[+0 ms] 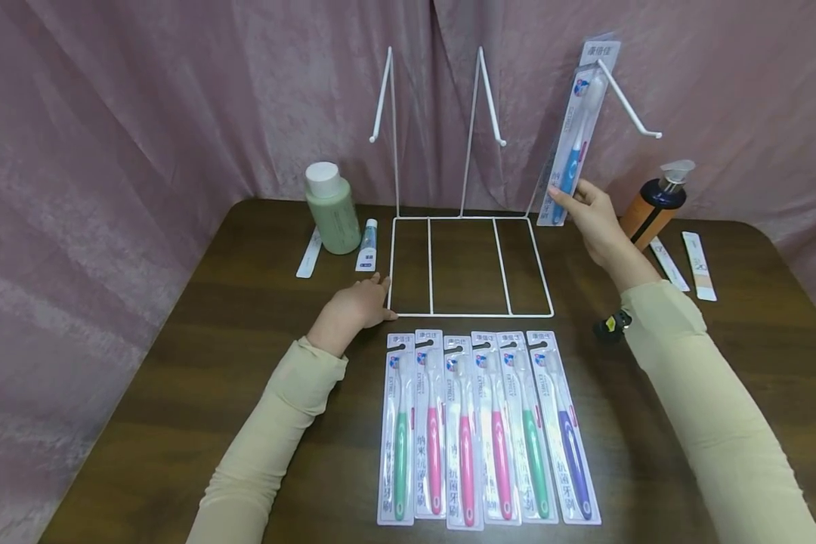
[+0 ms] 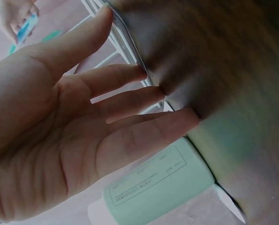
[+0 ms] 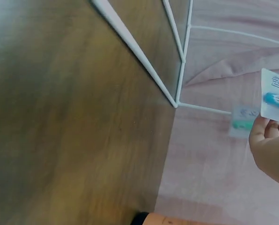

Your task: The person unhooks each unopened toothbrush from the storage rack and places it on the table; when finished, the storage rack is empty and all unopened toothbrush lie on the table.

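A white wire rack (image 1: 469,313) stands on the dark wooden table, its hooks up at the back. My left hand (image 1: 363,298) lies flat at the base's front left corner, straight fingers (image 2: 130,93) touching the wire (image 2: 132,47). My right hand (image 1: 585,202) pinches the lower end of a blue toothbrush pack (image 1: 580,128), whose top is at the right hook (image 1: 629,113). The right wrist view shows that hand (image 3: 270,145) on the pack's corner (image 3: 275,96), beside the rack wire (image 3: 139,61). Several packaged toothbrushes (image 1: 483,423) lie in a row in front of the rack.
A green bottle (image 1: 332,208), a small tube (image 1: 367,245) and a white strip (image 1: 309,254) sit left of the rack. An orange pump bottle (image 1: 656,204) and flat sachets (image 1: 697,264) are at the right. A pink curtain hangs behind the table.
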Demonstrator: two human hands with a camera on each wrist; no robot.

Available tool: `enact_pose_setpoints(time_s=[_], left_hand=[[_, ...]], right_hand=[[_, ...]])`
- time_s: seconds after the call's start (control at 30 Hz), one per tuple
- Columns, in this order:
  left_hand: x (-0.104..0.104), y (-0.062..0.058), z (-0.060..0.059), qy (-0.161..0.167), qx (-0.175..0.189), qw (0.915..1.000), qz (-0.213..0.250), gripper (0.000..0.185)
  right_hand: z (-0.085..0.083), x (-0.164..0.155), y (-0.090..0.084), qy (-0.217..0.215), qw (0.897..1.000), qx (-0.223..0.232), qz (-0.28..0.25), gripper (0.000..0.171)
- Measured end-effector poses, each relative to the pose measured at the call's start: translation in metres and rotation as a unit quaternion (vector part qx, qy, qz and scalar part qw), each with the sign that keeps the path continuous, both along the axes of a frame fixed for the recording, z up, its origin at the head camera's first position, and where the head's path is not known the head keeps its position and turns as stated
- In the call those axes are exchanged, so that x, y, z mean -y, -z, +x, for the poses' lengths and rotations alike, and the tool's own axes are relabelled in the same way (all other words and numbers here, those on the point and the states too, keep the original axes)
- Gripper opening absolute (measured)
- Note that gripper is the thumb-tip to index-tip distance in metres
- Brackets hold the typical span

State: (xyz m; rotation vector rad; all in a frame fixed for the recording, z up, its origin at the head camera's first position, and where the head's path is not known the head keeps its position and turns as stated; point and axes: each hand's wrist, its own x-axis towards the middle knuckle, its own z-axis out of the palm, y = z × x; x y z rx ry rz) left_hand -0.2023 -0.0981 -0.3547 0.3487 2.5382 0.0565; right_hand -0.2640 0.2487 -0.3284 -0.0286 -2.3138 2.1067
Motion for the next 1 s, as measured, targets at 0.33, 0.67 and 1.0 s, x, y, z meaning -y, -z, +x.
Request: enact_pose_setpoints(time_s=[0.33,0.67,1.0], left_hand=[[0.002,-0.001,0.001,0.003,-0.002,1.0,0.005,0.073],[0.002,0.0,0.002,0.008,0.0,1.0,0.003,0.073],[0.001,-0.001,0.001,0.011,0.0,0.9999,0.003,0.072]], right_hand=[[0.044,-0.007,-0.009,-0.021,0.996,-0.029,-0.082,0.034],[0.084,-0.005,-0.014,-0.065,0.987,-0.025,-0.143,0.029],[0.114,-0.007,-0.017,-0.089,0.982,-0.047,-0.159,0.016]])
